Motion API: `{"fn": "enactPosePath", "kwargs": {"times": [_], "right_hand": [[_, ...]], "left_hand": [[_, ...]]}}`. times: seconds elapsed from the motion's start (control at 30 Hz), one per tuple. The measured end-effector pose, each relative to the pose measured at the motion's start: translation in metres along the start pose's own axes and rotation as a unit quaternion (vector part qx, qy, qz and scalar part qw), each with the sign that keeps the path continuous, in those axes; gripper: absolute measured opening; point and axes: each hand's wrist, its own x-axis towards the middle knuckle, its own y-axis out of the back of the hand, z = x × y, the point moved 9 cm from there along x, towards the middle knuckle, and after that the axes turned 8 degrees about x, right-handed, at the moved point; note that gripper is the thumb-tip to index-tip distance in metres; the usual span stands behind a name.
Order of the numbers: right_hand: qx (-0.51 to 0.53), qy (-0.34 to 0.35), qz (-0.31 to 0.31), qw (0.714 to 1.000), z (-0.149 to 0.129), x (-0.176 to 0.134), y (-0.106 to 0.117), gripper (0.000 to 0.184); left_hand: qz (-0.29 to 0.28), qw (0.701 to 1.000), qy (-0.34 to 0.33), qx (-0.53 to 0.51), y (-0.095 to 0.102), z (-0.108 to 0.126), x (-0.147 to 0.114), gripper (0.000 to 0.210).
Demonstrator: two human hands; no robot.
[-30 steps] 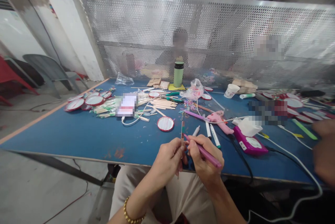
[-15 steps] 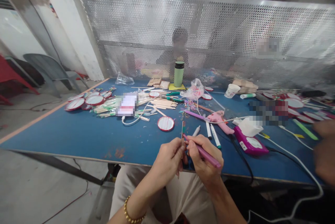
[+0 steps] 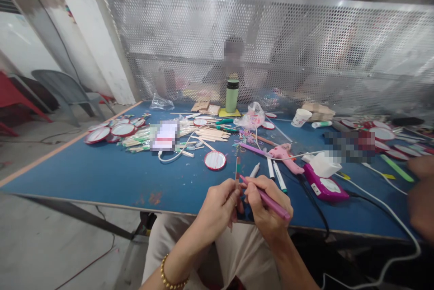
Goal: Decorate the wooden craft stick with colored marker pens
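Observation:
My left hand (image 3: 217,206) is closed around a thin wooden craft stick (image 3: 238,169), held upright with coloured bands, one of them green, near its top. In my right hand (image 3: 271,217) is a pink marker (image 3: 276,205), gripped like a pen, its tip beside the stick. I cannot tell whether tip and stick touch. Just beyond my hands lie a grey-white marker (image 3: 254,170) and two white markers, one with a dark green end (image 3: 280,177). A round red-rimmed disc (image 3: 214,160) rests on the blue table (image 3: 111,177) ahead of my left hand.
A pink glue gun (image 3: 286,156) and a magenta power strip (image 3: 325,186) with cables lie to the right. Loose sticks (image 3: 212,133), a phone (image 3: 165,135) and a green bottle (image 3: 232,96) are farther back. Another person's blurred hand (image 3: 420,190) shows at the right edge.
My right hand and the pink marker have shifted slightly right and down, the tip drawing a little away from the stick. The left hand keeps its hold.

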Motion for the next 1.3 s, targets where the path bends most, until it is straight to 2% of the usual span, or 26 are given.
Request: {"fn": "enactPosePath", "kwargs": {"times": [0.27, 0.43, 1.3], "right_hand": [[-0.017, -0.003, -0.005, 1.0, 0.001, -0.004, 0.002, 0.014], [-0.009, 0.023, -0.024, 0.999, -0.006, -0.002, -0.001, 0.016], [0.004, 0.037, -0.044, 0.998, -0.006, -0.003, -0.006, 0.015]], "left_hand": [[-0.004, 0.999, 0.018, -0.027, 0.003, -0.002, 0.001, 0.041], [0.005, 0.999, 0.013, -0.037, 0.005, 0.001, -0.001, 0.04], [0.009, 1.0, 0.001, -0.011, 0.003, 0.003, 0.0, 0.034]]}}
